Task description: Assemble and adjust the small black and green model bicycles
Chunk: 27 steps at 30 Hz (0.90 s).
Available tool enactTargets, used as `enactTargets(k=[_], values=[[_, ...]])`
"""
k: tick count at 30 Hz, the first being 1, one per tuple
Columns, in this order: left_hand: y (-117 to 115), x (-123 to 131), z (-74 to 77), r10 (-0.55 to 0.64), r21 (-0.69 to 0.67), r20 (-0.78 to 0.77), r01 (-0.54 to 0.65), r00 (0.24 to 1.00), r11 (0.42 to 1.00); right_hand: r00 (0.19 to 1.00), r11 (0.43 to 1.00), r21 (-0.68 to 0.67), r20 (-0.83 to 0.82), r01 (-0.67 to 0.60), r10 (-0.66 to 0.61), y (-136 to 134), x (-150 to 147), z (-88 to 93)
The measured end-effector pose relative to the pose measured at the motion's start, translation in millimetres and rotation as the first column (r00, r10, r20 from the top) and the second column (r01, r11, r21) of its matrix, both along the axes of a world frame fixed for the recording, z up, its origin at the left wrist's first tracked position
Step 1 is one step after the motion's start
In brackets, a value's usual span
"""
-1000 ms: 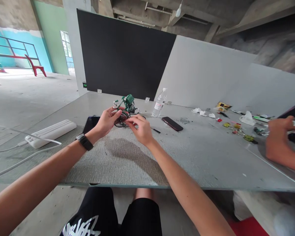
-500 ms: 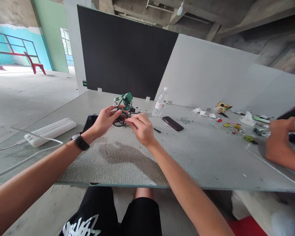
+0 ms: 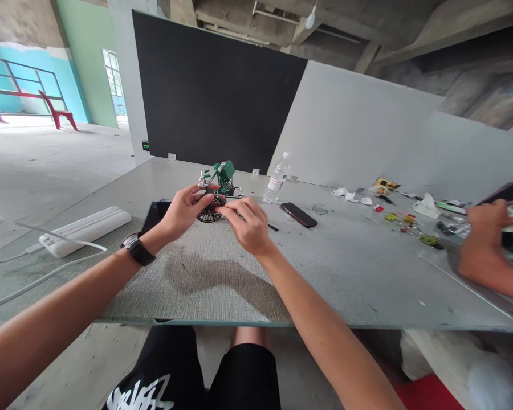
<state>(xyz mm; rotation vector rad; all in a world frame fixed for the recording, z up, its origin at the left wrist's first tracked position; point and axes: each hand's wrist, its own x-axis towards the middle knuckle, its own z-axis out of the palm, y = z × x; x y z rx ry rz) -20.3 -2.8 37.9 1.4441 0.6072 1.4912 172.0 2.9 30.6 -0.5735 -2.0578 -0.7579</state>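
A small green model bicycle [image 3: 219,183] with black spoked wheels stands on the grey table [image 3: 325,267] in front of me. My left hand [image 3: 183,209], with a black watch on the wrist, grips the bicycle near its front wheel with curled fingers. My right hand [image 3: 247,224] pinches at the bicycle's lower frame, fingers pressed together; what lies between the fingertips is too small to make out.
A black tablet [image 3: 156,215] lies under my left hand. A white power strip [image 3: 85,230] with cables lies at the left. A water bottle [image 3: 275,185], a dark phone [image 3: 298,214] and a pen stand behind. Small parts [image 3: 404,219] lie scattered right, by another person's hand [image 3: 485,236].
Both hands stayed on the bicycle with small finger shifts; my right hand closed in slightly towards the wheel. The other person's hand at the right moved a little.
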Motion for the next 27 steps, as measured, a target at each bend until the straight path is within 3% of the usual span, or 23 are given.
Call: enactTargets(k=[5, 12, 18, 27], values=[[-3.3, 0.7, 2.0, 0.0, 0.028, -0.025, 0.0, 1.0, 1.0, 1.0, 0.998, 0.07, -0.012, -0.004, 0.005, -1.5, 0.6, 2.0], [-8.0, 2.7, 5.3, 0.016, 0.068, -0.059, -0.012, 0.998, 0.998, 0.997, 1.0, -0.021, -0.074, 0.004, -0.006, -2.0, 0.6, -2.6], [-9.2, 3.1, 6.0, 0.035, 0.129, -0.072, -0.025, 0.997, 0.991, 0.994, 0.997, 0.071, -0.099, 0.043, -0.036, -4.7, -0.7, -2.6], [-10.4, 3.8, 6.5, 0.049, 0.156, -0.087, -0.035, 0.995, 0.987, 0.992, 0.998, 0.057, -0.129, -0.006, 0.013, -4.3, -2.0, -1.9]])
